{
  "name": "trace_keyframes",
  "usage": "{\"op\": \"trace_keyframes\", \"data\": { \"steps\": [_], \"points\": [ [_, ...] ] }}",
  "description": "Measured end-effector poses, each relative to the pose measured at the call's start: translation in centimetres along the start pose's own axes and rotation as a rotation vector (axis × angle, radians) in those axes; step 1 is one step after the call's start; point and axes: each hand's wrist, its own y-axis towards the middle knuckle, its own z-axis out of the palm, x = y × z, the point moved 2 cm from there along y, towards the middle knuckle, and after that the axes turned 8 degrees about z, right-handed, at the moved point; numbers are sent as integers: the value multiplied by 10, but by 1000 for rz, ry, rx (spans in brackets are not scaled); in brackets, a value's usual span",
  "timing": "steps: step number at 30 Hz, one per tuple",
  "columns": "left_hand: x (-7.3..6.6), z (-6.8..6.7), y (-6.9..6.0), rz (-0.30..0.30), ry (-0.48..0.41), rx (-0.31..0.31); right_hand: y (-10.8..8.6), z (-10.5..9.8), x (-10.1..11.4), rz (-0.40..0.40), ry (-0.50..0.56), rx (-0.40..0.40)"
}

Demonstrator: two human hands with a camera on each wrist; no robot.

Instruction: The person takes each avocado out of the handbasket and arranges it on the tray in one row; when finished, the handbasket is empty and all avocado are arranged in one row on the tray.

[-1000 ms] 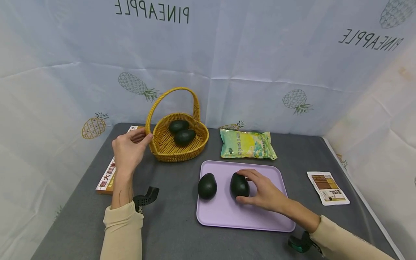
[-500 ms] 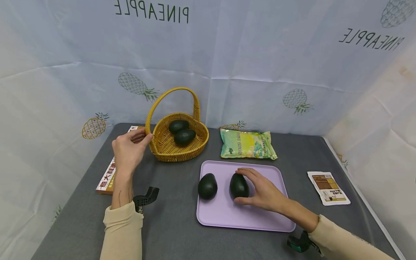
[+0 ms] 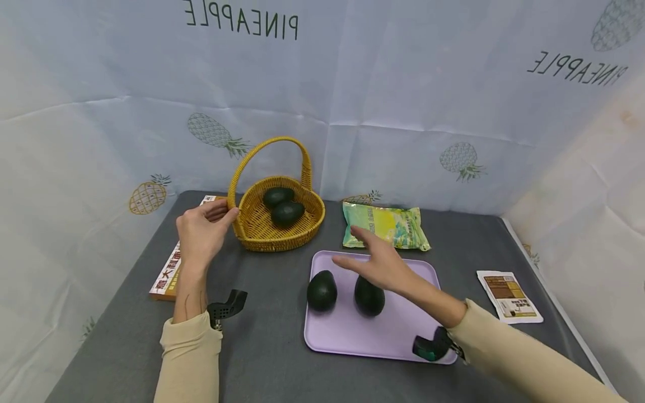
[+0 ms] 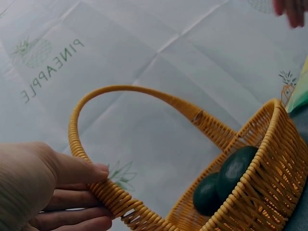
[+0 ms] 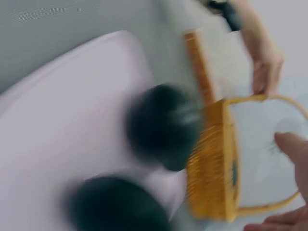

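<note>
The left hand (image 3: 202,230) pinches the handle (image 3: 285,139) at the basket's (image 3: 274,244) 9 o'clock, where lopsided lifting may spill its avocados (image 3: 287,214); the right hand (image 3: 381,265) is spread, empty

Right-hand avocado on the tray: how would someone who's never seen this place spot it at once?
On the grey table, find the lilac tray. On it, in the head view, you want the right-hand avocado. Unlike its neighbour by the tray's left edge, it has bare lilac on both sides.
</note>
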Motion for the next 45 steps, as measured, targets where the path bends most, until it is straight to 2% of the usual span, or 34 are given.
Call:
{"op": "trace_keyframes", "data": {
  "steps": [3, 7, 12, 17, 25, 33, 45],
  "points": [
    [2, -1, 0, 0, 9, -1, 32, 3, 33, 64, 33, 65],
    [2, -1, 0, 12, 7, -8, 74, 17, 65, 140, 39, 100],
    [1, 0, 0, 25, -9, -14, 113, 35, 84, 259, 48, 122],
    [0, 3, 0, 37, -22, -19, 136, 46, 90, 321, 40, 133],
    [3, 5, 0, 51, -10, -31, 154, 57, 96, 394, -19, 154],
    [3, 3, 2, 65, -10, -37, 161, 68, 98, 349, -86, 121],
    [3, 4, 0, 27, -16, -33, 161, 76, 97, 338, -156, 52]
  ]
}}
